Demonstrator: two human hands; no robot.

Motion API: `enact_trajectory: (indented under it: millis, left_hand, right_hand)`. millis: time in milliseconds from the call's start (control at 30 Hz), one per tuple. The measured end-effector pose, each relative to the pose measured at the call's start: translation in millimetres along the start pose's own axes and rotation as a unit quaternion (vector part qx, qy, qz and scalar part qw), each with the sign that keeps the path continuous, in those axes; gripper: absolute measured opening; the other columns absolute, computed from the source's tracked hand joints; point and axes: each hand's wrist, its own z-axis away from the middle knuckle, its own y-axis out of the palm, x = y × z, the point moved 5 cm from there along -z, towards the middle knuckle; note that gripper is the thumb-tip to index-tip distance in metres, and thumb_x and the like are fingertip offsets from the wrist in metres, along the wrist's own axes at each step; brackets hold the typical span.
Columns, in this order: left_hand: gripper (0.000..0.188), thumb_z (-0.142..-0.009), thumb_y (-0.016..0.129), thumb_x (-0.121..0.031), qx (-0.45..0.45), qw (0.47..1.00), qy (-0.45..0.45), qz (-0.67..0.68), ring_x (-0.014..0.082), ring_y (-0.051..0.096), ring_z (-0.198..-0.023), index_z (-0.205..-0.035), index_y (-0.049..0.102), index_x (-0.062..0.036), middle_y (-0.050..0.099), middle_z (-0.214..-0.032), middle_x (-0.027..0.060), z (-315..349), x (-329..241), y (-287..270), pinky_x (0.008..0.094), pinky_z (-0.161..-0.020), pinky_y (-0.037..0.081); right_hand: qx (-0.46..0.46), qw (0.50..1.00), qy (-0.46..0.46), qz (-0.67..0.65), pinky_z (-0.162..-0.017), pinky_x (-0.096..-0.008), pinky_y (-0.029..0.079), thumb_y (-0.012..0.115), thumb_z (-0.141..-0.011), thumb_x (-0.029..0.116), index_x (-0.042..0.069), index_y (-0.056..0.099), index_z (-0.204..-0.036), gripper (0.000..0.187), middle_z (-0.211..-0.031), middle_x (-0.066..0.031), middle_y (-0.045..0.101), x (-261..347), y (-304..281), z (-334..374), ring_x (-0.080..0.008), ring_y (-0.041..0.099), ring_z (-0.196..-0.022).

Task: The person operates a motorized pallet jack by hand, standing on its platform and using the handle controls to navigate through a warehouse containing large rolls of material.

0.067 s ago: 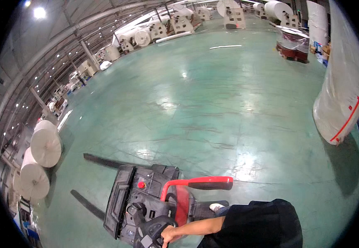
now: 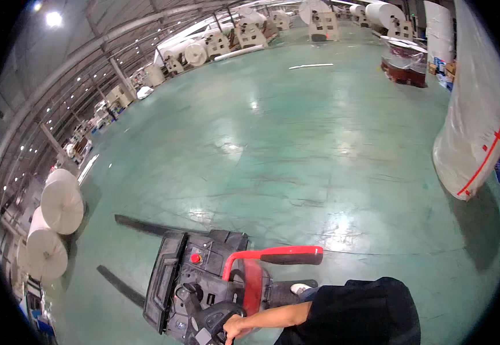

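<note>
My right hand [image 2: 234, 326] is closed round the handle of a black control tiller [image 2: 208, 323], with the bare forearm coming in from a black sleeve at the lower right. That tiller stands on a black and red ride-on pallet truck [image 2: 204, 256] with a round red button on top. Two dark forks [image 2: 120, 286] stretch from the truck toward the left, bare of any load along the parts I see. Beside my arm a red guard bar [image 2: 244, 254] with a black pad curves over the platform, where one shoe shows. My left hand is out of view.
Large white rolls [image 2: 47, 253] lie at the left. A tall plastic-wrapped roll [image 2: 471, 132] with red tape stands at the right. Behind it is a wrapped dark red stack [image 2: 404, 66]. Machines with rolls [image 2: 323, 26] line the far side of the green floor [image 2: 261, 155].
The surroundings and the truck sit very slightly farther left in the picture. My right hand keeps its hold on the tiller handle.
</note>
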Motion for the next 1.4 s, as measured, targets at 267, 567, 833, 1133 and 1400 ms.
enact_trajectory:
  millis: [267, 567, 833, 1133, 1400]
  left_hand:
    - [0.021, -0.076, 0.058, -0.024, 0.05, 0.995, 0.065, -0.065, 0.037, 0.063, -0.075, -0.088, 0.065, -0.0075, 0.066, -0.081, 0.0169, 6.7, 27.5, -14.4, 0.0464, -0.066, 0.05]
    - [0.028, -0.069, 0.058, -0.011, 0.029, 0.994, 0.034, 0.096, 0.0411, 0.058, -0.084, -0.095, 0.062, -0.0036, 0.063, -0.087, 0.0205, 2.4, 56.9, -50.9, 0.0486, -0.076, 0.046]
    - [0.035, -0.07, 0.06, -0.013, 0.052, 0.995, -0.03, 0.074, 0.0398, 0.056, -0.096, -0.105, 0.06, -0.006, 0.061, -0.102, 0.0226, -14.1, 140.5, -73.5, 0.0474, -0.085, 0.045]
    - [0.023, -0.059, 0.065, -0.008, 0.022, 0.999, 0.026, 0.04, 0.0332, 0.054, -0.097, -0.08, 0.057, -0.0104, 0.059, -0.087, 0.0135, -20.7, 216.7, -104.1, 0.0468, -0.106, 0.028]
    - [0.03, -0.056, 0.072, -0.014, -0.026, 0.998, 0.058, -0.01, 0.0347, 0.052, -0.093, -0.078, 0.054, -0.0097, 0.057, -0.081, 0.0117, 14.6, 284.0, -144.1, 0.0442, -0.093, 0.036]
  right_hand:
    - [-0.008, 0.999, 0.009, -0.042, -0.072, -0.0394, 0.049, 0.067, -0.067, 0.063, 0.009, 0.066, -0.105, 0.066, -0.101, -0.0087, 0.065, 25.3, 12.6, -17.1, -0.0242, 0.061, -0.092]
    - [0.046, 0.988, 0.066, -0.13, -0.067, -0.0393, 0.05, 0.071, -0.068, 0.057, 0.015, 0.065, -0.107, 0.057, -0.101, -0.0024, 0.064, 63.6, 45.2, -29.9, -0.0198, 0.06, -0.088]
    - [-0.047, 0.997, 0.051, 0.043, -0.084, -0.0408, 0.046, 0.049, -0.064, 0.081, 0.004, 0.064, -0.11, 0.091, -0.11, -0.0178, 0.063, 128.8, 74.5, -75.4, -0.0319, 0.059, -0.106]
    - [-0.054, 0.995, 0.072, 0.052, -0.081, -0.0399, 0.047, 0.044, -0.063, 0.085, 0.005, 0.066, -0.104, 0.093, -0.103, -0.0179, 0.065, 205.8, 112.8, -112.3, -0.0303, 0.061, -0.101]
    - [-0.031, 0.994, 0.093, 0.04, -0.08, -0.0411, 0.047, 0.045, -0.062, 0.085, 0.014, 0.064, -0.113, 0.09, -0.103, -0.0164, 0.066, 281.2, 161.7, -116.2, -0.0315, 0.061, -0.1]
